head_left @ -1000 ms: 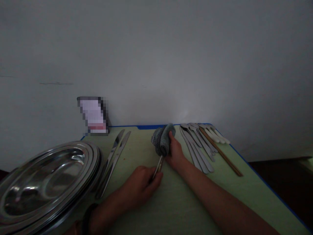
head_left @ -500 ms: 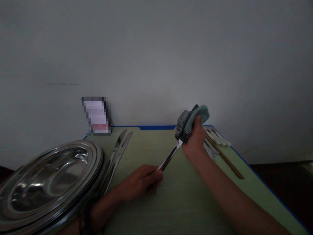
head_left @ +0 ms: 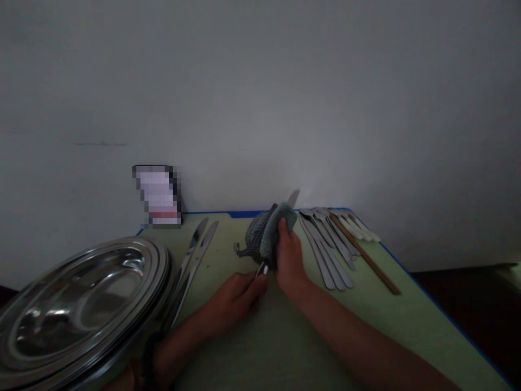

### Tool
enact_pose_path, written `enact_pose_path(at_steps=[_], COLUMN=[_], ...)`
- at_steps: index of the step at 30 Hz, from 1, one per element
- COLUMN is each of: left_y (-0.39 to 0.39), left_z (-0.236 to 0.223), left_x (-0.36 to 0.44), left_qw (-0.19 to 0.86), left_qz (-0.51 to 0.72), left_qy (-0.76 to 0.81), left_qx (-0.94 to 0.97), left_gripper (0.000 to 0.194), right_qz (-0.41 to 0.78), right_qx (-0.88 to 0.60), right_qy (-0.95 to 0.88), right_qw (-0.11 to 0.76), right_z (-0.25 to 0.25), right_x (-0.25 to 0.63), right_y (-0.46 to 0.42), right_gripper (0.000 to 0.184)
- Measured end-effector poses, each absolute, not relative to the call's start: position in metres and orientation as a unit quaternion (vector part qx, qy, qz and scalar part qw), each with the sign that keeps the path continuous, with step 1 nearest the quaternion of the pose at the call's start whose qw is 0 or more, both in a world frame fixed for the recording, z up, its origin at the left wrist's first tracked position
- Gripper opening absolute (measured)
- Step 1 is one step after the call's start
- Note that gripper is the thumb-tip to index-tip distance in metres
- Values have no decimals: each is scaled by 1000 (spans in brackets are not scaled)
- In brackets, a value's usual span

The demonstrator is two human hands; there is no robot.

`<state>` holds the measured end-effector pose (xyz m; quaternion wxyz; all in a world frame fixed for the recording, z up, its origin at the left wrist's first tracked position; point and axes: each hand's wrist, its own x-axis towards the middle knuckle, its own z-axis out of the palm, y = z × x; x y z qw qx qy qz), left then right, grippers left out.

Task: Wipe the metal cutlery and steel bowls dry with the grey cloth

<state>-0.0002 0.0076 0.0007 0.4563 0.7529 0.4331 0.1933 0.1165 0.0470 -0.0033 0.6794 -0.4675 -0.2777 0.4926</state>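
My left hand (head_left: 240, 296) grips the handle of a table knife (head_left: 293, 197), whose blade tip pokes out beyond a folded cloth. Wrapped round the middle of the knife is that grey-green cloth (head_left: 271, 231), with a dark woven side. My right hand (head_left: 290, 258) is closed on the cloth, thumb on top, and the part of the knife inside is hidden. To the left, two more table knives (head_left: 201, 250) lie side by side. Several metal spoons (head_left: 325, 255) rest to the right of my right hand.
A stack of oval steel plates (head_left: 157, 271) fills the left of the green table (head_left: 244, 353). A blurred phone (head_left: 158, 193) leans on the wall at the back left. Wooden chopsticks (head_left: 370, 258) and white-handled cutlery (head_left: 360, 228) lie at the right, by the blue edge.
My right hand has slid the cloth down the knife toward my left hand, and the blade tip now shows. The spoons at the right have come into fuller view.
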Motion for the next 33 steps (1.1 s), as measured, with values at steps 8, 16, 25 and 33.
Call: enact_pose_path(at_steps=[8,16,25,33], left_y=[7,10,8,14], left_z=[3,5,-8,-11], left_x=[-6,-11,-8,-7], left_qw=[523,527,430,360], left_qz=[145,209,231,283], left_qy=[389,291,327,435], left_qx=[744,771,809,776], left_gripper=[44,33,39,36], right_qz=[431,372,452,463], right_qx=[-363,-354,-418,-495], right_qy=[-161,-181,-302,-330], right_qw=[810,839,728,657], right_z=[30,46,11,-12], right_x=[171,186,136,103], right_y=[80,81,58,28], right_gripper=[26,21,41,39])
